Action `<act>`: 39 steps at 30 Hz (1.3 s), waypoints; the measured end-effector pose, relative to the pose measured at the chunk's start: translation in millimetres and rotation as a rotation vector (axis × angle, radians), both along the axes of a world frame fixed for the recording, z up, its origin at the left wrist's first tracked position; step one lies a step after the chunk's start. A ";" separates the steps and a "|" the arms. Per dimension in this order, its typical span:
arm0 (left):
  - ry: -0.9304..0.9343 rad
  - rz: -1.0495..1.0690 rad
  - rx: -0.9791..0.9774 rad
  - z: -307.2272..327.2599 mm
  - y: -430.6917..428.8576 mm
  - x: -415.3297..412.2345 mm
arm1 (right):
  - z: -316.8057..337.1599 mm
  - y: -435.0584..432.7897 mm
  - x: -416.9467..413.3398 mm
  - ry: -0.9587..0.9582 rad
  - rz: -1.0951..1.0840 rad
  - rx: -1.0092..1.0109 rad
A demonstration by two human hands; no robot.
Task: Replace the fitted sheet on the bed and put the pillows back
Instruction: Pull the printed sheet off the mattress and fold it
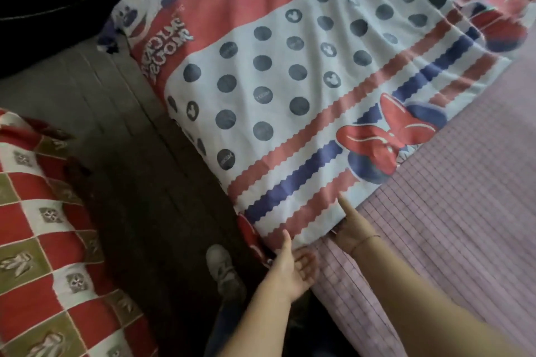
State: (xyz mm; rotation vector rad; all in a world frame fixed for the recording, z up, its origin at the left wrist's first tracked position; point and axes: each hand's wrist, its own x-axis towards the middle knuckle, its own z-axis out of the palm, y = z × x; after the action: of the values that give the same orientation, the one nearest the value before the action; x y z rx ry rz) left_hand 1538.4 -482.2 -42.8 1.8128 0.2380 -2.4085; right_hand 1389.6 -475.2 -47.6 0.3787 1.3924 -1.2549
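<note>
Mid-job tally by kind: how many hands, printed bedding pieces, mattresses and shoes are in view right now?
Hands: 2, left hand, right hand
Printed bedding pieces: 2, dotted bow-print sheet, red checked blanket
Mattresses: 1, lilac quilted mattress
Shoes: 1, grey shoe
Total: 6

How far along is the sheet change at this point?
Roughly midway. Done: the patterned sheet is spread over the bed's far part. In hand: the left hand and right hand are at its loose near edge. Left: the purple mattress surface beside it lies uncovered, and no pillow shows on the bed.
</note>
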 end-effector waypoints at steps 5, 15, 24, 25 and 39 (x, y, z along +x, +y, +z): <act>0.048 0.423 0.081 -0.3 -1.1 -7.9 | 11.6 -5.5 -2.7 -0.058 0.013 -0.224; -0.274 0.774 -0.157 22.0 -63.7 68.5 | 46.0 -30.7 -4.1 -0.082 -0.129 -0.277; -0.366 0.625 -0.414 49.0 -133.4 152.5 | 73.4 -103.2 -5.2 0.030 -0.101 -0.302; -0.368 0.632 -0.423 53.3 -142.5 157.9 | 80.5 -114.4 -7.3 0.045 -0.109 -0.306; -0.377 0.723 -0.456 116.9 -348.1 233.6 | 173.2 -361.6 40.7 0.254 0.072 -0.399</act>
State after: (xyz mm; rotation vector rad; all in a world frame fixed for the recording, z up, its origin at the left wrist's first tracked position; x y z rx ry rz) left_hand 1772.0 -830.4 74.1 1.5607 0.2280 -1.4612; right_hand 1430.3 -836.8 125.6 -0.1083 1.3104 -1.5196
